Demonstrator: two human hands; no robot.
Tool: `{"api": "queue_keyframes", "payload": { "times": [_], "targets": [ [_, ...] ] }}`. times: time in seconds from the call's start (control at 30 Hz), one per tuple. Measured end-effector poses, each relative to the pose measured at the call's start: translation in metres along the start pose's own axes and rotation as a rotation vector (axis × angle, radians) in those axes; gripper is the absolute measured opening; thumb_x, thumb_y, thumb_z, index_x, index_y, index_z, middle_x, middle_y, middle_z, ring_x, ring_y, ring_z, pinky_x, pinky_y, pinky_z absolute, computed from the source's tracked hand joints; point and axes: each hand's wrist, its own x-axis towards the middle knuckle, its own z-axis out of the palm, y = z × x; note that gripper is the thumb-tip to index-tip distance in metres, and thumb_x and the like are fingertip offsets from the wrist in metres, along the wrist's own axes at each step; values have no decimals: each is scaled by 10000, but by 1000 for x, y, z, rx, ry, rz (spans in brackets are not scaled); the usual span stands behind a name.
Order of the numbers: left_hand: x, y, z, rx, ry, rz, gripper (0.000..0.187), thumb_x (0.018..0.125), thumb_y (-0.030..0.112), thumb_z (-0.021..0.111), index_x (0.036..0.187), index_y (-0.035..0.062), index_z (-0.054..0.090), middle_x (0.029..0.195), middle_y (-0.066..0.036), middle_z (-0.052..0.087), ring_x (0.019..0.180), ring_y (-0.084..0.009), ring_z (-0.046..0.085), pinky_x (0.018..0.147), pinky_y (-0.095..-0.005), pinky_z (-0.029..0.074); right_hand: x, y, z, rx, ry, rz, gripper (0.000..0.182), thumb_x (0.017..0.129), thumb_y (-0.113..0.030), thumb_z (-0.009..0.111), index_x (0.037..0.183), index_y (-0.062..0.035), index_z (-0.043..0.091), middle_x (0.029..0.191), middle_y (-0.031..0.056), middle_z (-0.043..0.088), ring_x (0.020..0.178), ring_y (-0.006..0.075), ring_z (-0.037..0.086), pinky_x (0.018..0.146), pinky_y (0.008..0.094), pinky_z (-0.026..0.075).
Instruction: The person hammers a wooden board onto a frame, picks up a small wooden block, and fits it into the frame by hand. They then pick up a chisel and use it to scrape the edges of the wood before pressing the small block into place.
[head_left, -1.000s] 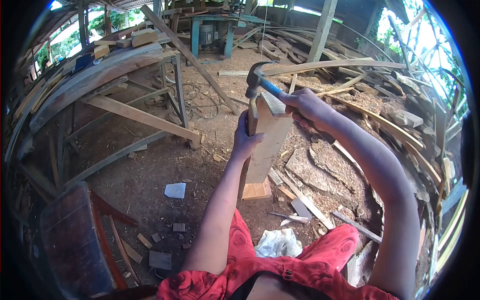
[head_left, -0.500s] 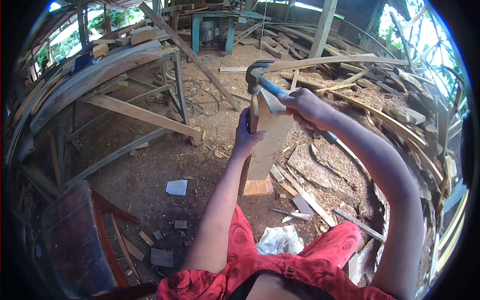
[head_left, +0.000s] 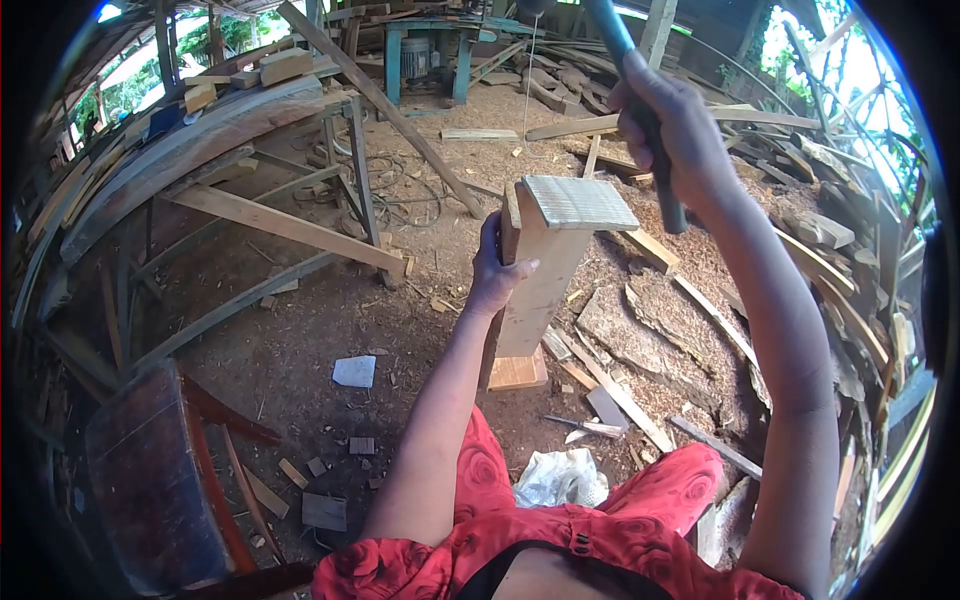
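Hammer (head_left: 612, 35) raised, hands (head_left: 675, 120) farther apart, wooden piece (head_left: 542, 290) upright

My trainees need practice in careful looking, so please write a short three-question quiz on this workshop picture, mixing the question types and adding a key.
1. Multiple choice: What does the right hand grip?
a) a crumpled white plastic bag
b) a hammer with a blue and black handle
c) a dark wooden chair

2. True or false: The hammer is touching the pale, ridged wooden slab on top of the upright piece.

3. Fill in the blank: The left hand holds the tall, pale wooden upright piece near its ____ end.

Key: 1. b; 2. false, it is raised clear of the slab; 3. upper
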Motion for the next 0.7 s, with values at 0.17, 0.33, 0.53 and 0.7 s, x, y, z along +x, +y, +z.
{"api": "queue_keyframes", "payload": {
  "times": [0.17,0.33,0.53,0.7],
  "targets": [
    [3,-8,-7,87,13,17,843,614,197,717,1335,54,306,1209,-124,490,1117,-209,510,955,-340,423,-7,66,16,-319,-358,479,422,923,-393,537,737,-15,528,476,-14,415,318,85,358,306,246,265],
    [4,-15,-2,90,24,82,839,597,190,738,1315,67,323,1201,-135,507,1114,-209,524,924,-343,450,-6,61,5,-201,-287,384,415,937,-399,512,758,-24,529,479,-16,424,329,75,381,315,222,283],
    [3,-12,-3,119,28,24,843,600,173,734,1318,55,310,1179,-147,529,1092,-218,542,921,-339,451,0,9,1,-16,-54,113,464,929,-477,482,773,-43,529,524,-23,453,376,58,405,352,204,329],
    [4,-18,-4,122,24,49,863,592,202,744,1320,52,305,1178,-149,533,1078,-225,553,916,-342,458,3,33,19,-146,-34,295,434,922,-433,516,777,-25,550,503,-9,439,367,74,406,338,228,319]
  ]
}}
